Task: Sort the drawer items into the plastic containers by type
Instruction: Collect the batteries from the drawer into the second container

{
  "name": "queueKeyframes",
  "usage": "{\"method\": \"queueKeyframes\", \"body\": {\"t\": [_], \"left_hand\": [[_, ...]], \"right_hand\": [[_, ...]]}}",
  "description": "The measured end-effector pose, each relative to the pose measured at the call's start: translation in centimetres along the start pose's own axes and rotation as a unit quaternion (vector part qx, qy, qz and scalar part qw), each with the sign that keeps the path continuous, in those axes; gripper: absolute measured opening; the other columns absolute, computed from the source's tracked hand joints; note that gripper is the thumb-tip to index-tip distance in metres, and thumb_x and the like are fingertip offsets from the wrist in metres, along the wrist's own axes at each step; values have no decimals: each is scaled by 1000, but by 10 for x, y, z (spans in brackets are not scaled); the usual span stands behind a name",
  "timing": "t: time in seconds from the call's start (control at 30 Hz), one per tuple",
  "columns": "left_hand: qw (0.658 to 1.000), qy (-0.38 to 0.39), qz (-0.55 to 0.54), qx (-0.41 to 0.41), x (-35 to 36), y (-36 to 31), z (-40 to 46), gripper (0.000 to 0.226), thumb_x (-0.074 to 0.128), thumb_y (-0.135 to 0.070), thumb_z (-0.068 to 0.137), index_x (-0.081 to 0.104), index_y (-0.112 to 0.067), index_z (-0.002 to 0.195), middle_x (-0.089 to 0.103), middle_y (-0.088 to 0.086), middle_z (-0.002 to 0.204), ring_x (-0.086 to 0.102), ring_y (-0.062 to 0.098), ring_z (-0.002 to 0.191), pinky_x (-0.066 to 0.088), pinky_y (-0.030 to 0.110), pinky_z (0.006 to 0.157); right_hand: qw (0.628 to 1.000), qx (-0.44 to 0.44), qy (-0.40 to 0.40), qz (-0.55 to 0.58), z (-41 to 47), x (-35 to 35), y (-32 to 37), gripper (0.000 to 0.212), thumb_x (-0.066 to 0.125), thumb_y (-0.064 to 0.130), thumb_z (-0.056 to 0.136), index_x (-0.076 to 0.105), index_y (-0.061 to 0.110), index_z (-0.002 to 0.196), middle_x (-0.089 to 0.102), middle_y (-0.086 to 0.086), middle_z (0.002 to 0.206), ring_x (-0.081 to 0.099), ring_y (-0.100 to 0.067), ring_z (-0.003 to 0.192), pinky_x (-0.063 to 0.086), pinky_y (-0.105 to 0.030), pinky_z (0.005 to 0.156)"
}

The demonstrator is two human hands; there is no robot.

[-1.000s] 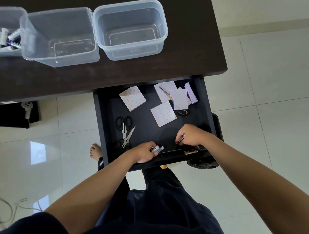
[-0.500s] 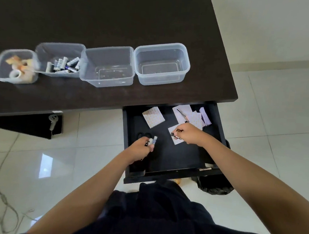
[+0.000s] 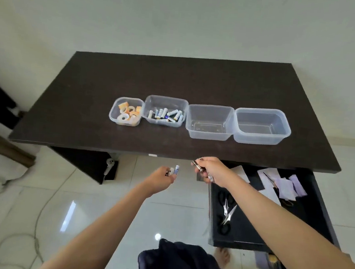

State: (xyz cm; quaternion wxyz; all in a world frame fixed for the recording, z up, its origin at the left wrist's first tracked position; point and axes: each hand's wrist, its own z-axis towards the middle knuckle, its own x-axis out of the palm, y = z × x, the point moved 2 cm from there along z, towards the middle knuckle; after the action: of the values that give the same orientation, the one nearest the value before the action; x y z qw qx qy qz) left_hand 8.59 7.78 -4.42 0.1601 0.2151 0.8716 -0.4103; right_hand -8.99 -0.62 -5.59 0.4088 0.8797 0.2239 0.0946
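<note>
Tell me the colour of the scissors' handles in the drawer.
Black handles on the scissors, with silver blades; the head view shows them.

Only 1 head-worn view was given, aimed forward and down from close above the worktop (image 3: 177,80) and open drawer (image 3: 320,213).

You face a plain pale wall (image 3: 182,16). Dark wooden desk (image 3: 89,105) stands against it. Glossy white floor tiles (image 3: 79,211) show bright reflections; a thin cable (image 3: 38,218) trails across them at left.
</note>
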Motion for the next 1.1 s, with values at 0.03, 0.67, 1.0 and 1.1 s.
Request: {"method": "queueKeyframes", "body": {"t": [0.03, 0.67, 1.0, 1.1], "left_hand": [[1000, -9, 3, 5, -18, 6, -2, 17, 46, -26, 93, 45, -13, 83, 39, 1, 74, 34, 17, 63, 31, 32, 66], [981, -101, 147, 79, -207, -65, 111, 34, 46, -29, 96, 49, -5, 120, 59, 9, 115, 53, 20, 94, 39, 29, 79], [967, -32, 246, 61, -195, -89, 191, 19, 51, -28, 88, 55, -9, 88, 67, 9, 93, 64, 27, 93, 46, 35, 70], [964, -22, 255, 71, -194, -87, 196, 18, 58, -26, 84, 58, -10, 93, 66, 6, 92, 64, 24, 91, 45, 31, 67]], "right_hand": [[1000, -11, -11, -19, 4, 18, 9, 25, 47, 19, 98, 67, 10, 87, 58, -1, 68, 32, -10, 49, 23, -17, 41], [925, -172, -131, -313, 139, 91, 179, 29, 48, 28, 97, 52, 13, 73, 52, 1, 69, 53, -21, 73, 38, -31, 65], [878, -123, -82, -456, 189, 60, 199, 7, 59, 26, 89, 59, 19, 87, 67, -2, 95, 59, -20, 83, 45, -31, 71], [853, -122, -64, -504, 193, 61, 198, 12, 57, 18, 84, 63, 16, 95, 69, -1, 100, 63, -22, 92, 46, -31, 73]]}}
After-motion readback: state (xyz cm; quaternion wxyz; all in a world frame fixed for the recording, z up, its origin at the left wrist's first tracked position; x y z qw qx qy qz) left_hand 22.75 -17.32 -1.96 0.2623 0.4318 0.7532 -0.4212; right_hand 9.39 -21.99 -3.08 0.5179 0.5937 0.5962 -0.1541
